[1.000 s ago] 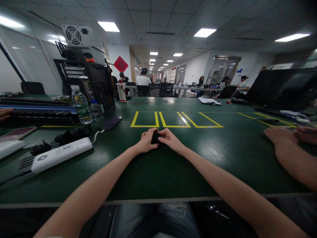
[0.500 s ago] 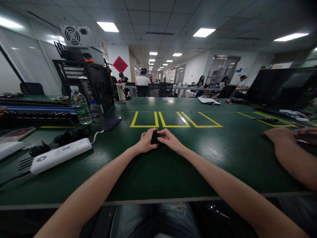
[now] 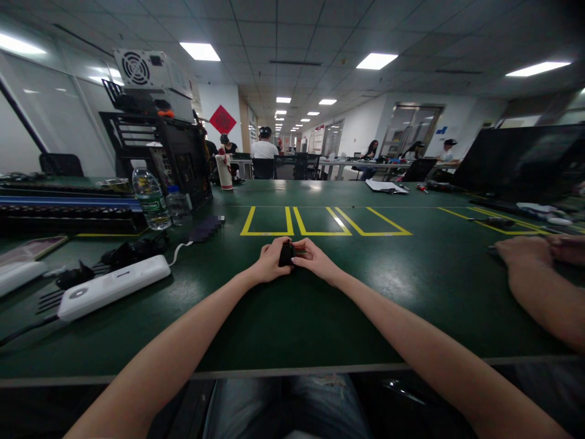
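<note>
Both hands meet in the middle of the green table (image 3: 292, 323), just in front of the yellow tape outlines (image 3: 320, 234). A small black block-like object (image 3: 286, 253) sits between them; its exact kind is too dark and small to tell. My left hand (image 3: 270, 261) is closed around its left side, thumb below and fingers on top. From the right, my right hand (image 3: 314, 259) pinches at its right edge with thumb and fingertips.
Left of my hands lie a white power strip (image 3: 116, 286), black cables (image 3: 132, 251) and a water bottle (image 3: 150, 198). Behind them stands an open computer case (image 3: 178, 158). A co-worker's hands (image 3: 525, 251) rest on the table at right, near a dark monitor (image 3: 521, 161).
My hands stay almost still around the black object, with the right fingers shifting very slightly. At right, the co-worker's hands have moved a little.
</note>
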`<state>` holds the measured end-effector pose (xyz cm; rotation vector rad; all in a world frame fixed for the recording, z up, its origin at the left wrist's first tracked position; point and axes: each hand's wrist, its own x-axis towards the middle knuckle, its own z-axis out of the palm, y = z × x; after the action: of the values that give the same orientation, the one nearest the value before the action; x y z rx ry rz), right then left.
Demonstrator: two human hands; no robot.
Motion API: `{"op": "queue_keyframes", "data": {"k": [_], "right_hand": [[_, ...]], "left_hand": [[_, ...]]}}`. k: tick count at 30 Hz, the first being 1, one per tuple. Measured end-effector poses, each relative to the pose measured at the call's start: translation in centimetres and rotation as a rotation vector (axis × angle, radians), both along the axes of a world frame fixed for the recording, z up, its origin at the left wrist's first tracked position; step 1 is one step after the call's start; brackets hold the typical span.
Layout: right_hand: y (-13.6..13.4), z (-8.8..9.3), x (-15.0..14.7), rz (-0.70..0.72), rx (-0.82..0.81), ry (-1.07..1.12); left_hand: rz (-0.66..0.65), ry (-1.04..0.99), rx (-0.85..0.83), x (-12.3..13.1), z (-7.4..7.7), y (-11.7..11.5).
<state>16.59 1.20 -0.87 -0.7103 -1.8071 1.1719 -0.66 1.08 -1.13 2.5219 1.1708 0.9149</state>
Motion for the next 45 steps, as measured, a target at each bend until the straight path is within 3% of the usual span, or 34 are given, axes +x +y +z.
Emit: {"op": "queue_keyframes", "data": {"k": [10,17,29,40,45], "right_hand": [[-0.03,0.14,-0.10,-0.069,-0.020,-0.037],[-0.22,0.31,-0.02,0.000,-0.017,-0.025],[-0.31,0.42,0.02,-0.049,0.042,-0.068],[-0.13,0.06,-0.05,0.007,0.024,0.014],[-0.04,0.11,0.05,-0.049,0.047,-0.055]], "left_hand": [[0.007,0.020,-0.004,-0.10,-0.09,0.16],[0.000,0.016,-0.016,-0.08,0.23,-0.12],[-0.008,0.007,-0.022,0.00,0.20,-0.02],[-0.010,-0.002,-0.027,0.02,0.38,-0.19],[-0.009,0.003,-0.034,0.02,0.31,-0.10]]}}
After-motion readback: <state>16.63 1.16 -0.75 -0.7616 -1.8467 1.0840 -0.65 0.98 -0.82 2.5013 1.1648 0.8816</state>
